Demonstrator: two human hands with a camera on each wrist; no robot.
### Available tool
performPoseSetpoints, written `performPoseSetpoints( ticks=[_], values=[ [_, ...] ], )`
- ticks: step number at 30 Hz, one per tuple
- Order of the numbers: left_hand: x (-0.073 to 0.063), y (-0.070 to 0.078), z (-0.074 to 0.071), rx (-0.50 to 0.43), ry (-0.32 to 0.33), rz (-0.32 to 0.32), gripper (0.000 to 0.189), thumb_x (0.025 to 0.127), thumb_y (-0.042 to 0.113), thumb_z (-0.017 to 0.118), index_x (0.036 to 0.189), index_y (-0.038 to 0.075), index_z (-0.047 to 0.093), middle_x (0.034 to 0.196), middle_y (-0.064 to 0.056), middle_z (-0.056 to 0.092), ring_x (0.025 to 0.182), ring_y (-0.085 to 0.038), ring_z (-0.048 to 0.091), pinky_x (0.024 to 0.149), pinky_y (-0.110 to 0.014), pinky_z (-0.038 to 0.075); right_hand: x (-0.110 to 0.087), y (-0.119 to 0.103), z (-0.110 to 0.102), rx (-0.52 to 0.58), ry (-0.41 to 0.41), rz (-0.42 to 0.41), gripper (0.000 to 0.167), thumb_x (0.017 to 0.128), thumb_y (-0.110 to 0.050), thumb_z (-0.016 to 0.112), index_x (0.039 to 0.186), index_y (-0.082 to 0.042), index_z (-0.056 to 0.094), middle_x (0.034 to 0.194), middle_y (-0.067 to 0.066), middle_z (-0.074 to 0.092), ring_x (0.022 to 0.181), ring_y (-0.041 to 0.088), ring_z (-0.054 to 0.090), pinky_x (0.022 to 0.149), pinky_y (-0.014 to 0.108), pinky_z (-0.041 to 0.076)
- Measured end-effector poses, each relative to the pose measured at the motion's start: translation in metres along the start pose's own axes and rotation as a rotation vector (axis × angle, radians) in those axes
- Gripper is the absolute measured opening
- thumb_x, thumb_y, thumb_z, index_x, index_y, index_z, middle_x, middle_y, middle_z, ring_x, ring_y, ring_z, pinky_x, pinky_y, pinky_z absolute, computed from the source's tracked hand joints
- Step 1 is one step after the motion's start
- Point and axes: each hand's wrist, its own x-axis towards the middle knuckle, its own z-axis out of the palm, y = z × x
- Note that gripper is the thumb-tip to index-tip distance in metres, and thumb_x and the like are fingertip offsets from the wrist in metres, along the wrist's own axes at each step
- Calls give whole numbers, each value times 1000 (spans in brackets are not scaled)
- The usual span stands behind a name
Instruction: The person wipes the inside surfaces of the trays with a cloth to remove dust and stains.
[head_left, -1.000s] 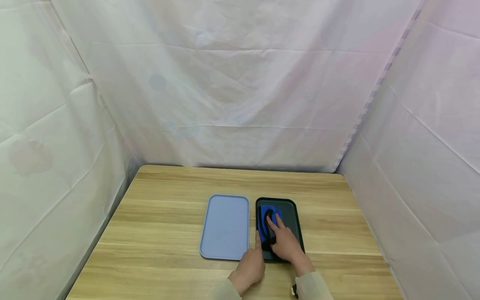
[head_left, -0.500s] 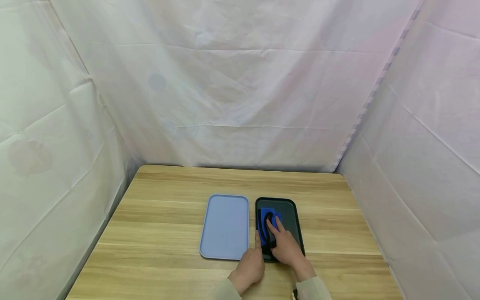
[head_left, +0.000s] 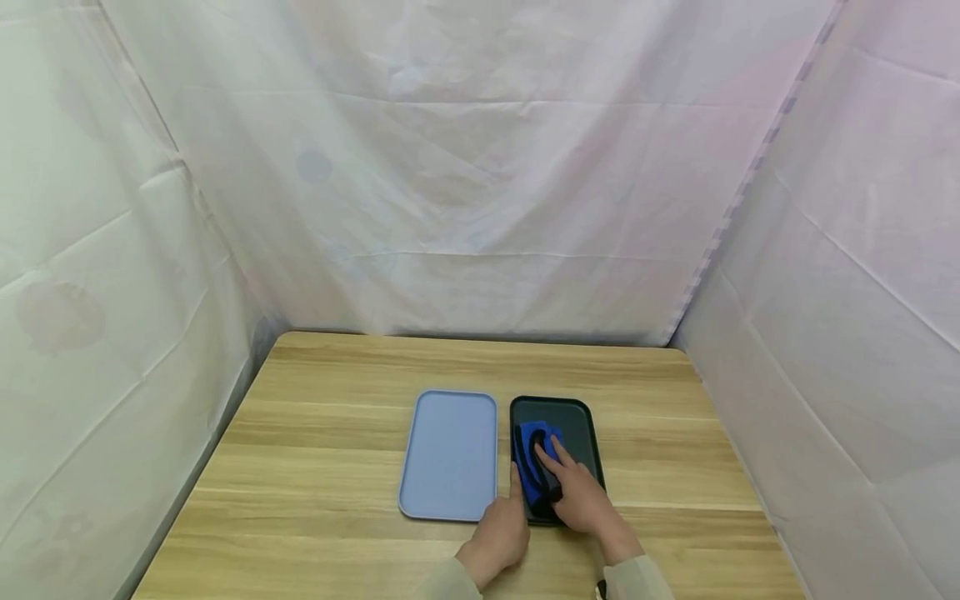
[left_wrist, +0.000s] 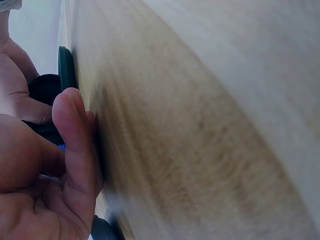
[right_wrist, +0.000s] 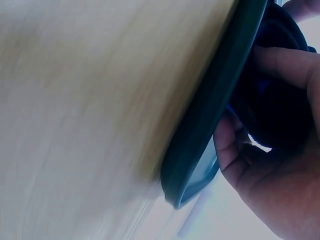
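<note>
A soft blue fabric piece with curved black bands [head_left: 527, 443] lies in the dark green tray [head_left: 577, 429]; its exact kind cannot be told. My right hand [head_left: 587, 500] holds it from the right, with two fingers spread over its top. In the right wrist view, the thumb and curled fingers are around the dark bundle [right_wrist: 282, 107]. My left hand [head_left: 501, 535] is at the tray's near left corner, its straight index finger along the left rim. Other left fingers curl near the table in the left wrist view.
A light blue tray [head_left: 452, 454] lies flat just left of the dark one. Both stand on a wood-grain table [head_left: 315, 450]. Pale cloth walls [head_left: 480, 183] close off the back and both sides.
The fabric piece has slid a little toward me inside the dark tray, its near end bunching. My right hand has shifted slightly nearer and right with it. The left hand has stayed put.
</note>
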Motion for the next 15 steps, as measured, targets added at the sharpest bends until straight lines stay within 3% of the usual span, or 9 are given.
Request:
performPoseSetpoints(
  ticks=[5, 15],
  values=[
    [0, -1, 2, -26, 1, 2, 88, 93, 0, 65, 162, -8, 11, 56, -5, 56, 45, -14, 51, 44, -27, 44, -3, 4, -2, 12, -9, 4, 98, 76, 13, 74, 159, -27, 43, 172, 12, 24, 145, 53, 39, 114, 73, 31],
    [-1, -2, 4, -32, 7, 6, 90, 92, 0, 66, 162, -8, 10, 55, -3, 56, 45, -13, 50, 45, -26, 44, -10, 10, -11, -4, -10, 10, 100, 73, 18, 73, 158, -27, 45, 172, 12, 26, 145, 53, 40, 115, 71, 31]
  ],
)
